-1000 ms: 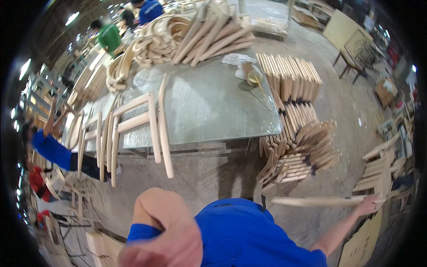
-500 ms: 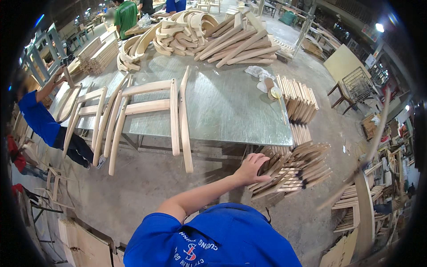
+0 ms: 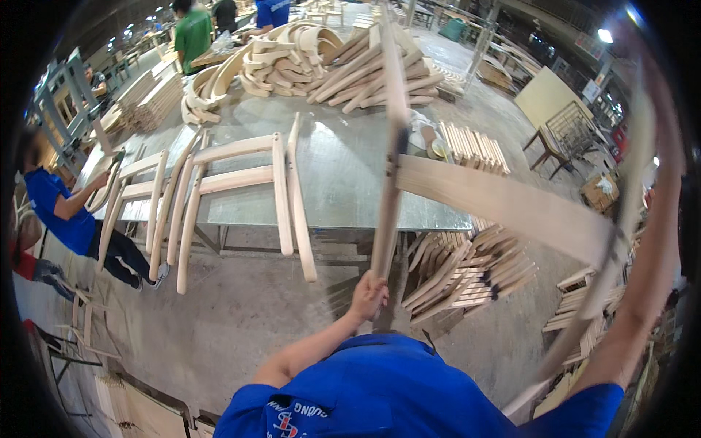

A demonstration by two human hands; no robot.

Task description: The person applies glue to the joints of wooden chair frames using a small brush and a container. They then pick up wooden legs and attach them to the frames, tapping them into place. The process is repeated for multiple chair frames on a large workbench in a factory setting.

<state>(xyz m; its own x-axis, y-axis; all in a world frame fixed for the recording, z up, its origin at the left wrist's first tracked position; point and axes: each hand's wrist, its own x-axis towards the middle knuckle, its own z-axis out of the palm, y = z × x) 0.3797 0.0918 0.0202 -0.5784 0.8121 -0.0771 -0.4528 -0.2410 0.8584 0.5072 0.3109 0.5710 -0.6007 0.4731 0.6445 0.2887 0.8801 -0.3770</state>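
Observation:
A wooden chair frame (image 3: 504, 204), two long legs joined by a broad cross rail, is held up in front of me on the right. My left hand (image 3: 370, 296) is closed around the lower part of its nearer leg. At the right rim my right arm is raised along the far leg; my right hand (image 3: 652, 80) is dim and smeared there, so its fingers cannot be made out. Similar frames, among them a pale leg-and-rail frame (image 3: 237, 182), lean on the left of the metal-topped table (image 3: 328, 193).
Curved wooden parts (image 3: 281, 62) and a heap of straight pieces (image 3: 358, 80) lie on the table's far side. Bundled wooden pieces (image 3: 467, 274) are stacked below its right corner. A co-worker in blue (image 3: 62, 204) stands at the left. A chair (image 3: 558, 139) stands farther right.
My left hand has left the stacked pieces and closed on a leg of the chair frame. The frame has swung in from the right, and my right arm has come into view.

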